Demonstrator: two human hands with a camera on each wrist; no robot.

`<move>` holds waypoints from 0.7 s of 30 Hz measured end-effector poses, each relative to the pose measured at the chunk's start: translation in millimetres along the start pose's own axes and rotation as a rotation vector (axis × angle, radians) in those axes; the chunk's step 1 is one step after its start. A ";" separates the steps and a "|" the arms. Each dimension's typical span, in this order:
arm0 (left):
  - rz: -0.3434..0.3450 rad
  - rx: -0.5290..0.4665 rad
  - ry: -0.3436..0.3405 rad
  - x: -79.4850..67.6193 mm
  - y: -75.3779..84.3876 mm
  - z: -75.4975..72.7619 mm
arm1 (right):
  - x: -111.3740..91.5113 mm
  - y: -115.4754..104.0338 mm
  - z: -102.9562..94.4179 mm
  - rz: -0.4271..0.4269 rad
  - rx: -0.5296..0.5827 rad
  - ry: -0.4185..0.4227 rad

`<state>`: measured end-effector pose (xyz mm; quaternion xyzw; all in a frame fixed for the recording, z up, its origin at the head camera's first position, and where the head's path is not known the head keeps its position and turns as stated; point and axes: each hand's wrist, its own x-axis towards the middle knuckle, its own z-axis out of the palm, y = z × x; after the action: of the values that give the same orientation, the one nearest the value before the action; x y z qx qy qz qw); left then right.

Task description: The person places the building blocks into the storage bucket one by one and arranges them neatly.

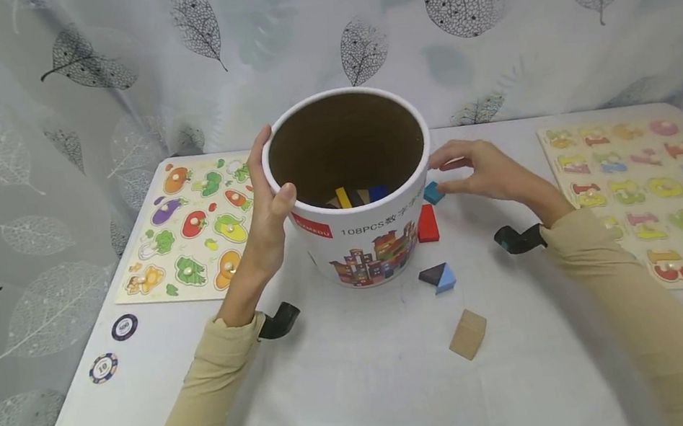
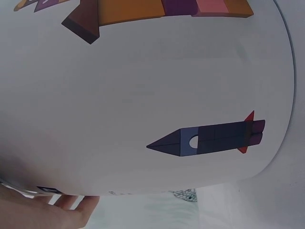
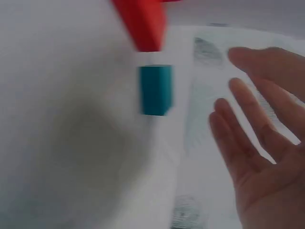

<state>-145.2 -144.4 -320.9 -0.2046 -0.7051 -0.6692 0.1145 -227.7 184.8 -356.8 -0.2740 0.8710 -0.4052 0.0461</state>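
A large white bucket (image 1: 355,240) with a printed block picture stands upright on the table, several wooden blocks at its bottom, among them a yellow block (image 1: 343,198). My left hand (image 1: 263,217) grips the bucket's left side, its thumb at the rim. On the right, my right hand (image 1: 482,168) is held beside the bucket with spread fingers and an empty palm. Its fingers are near a teal block (image 3: 156,90), apart from it in the right wrist view. A red block (image 1: 427,223) lies close to the bucket's right side.
In front of the bucket lie a black-and-blue block (image 1: 438,276) and a plain wooden block (image 1: 468,334). A vegetable puzzle board (image 1: 153,294) is on the left, a number puzzle board (image 1: 633,190) on the right. Two poker chips (image 1: 124,327) lie near the left edge.
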 end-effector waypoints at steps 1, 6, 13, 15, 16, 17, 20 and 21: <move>0.000 -0.001 -0.002 -0.1 -0.3 -0.3 | 1.1 5.2 4.7 0.024 -0.009 -0.030; 0.006 -0.005 -0.007 -0.1 -0.8 -1.0 | 3.3 22.1 19.0 0.056 -0.055 -0.099; 0.008 0.006 -0.005 -0.2 -0.8 -0.9 | 3.0 31.2 20.4 0.088 -0.099 -0.064; 0.012 0.004 -0.004 0.2 -1.0 -1.0 | 4.2 28.5 15.2 0.108 -0.103 -0.051; 0.014 0.002 -0.003 0.4 -1.1 -1.0 | 5.3 25.6 11.2 0.109 -0.101 -0.038; 0.015 0.001 -0.002 0.7 -1.2 -1.0 | 6.4 21.7 6.3 0.113 -0.100 -0.020; 0.016 0.002 -0.002 1.0 -1.3 -0.6 | 8.8 4.1 -13.2 0.101 -0.087 0.083; 0.015 0.001 -0.002 0.9 -1.5 -0.5 | 9.5 -3.9 -20.1 0.088 -0.064 0.132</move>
<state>-146.7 -144.8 -321.8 -0.2106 -0.7039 -0.6679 0.1190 -240.1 191.5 -339.2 -0.2095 0.8958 -0.3920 -0.0023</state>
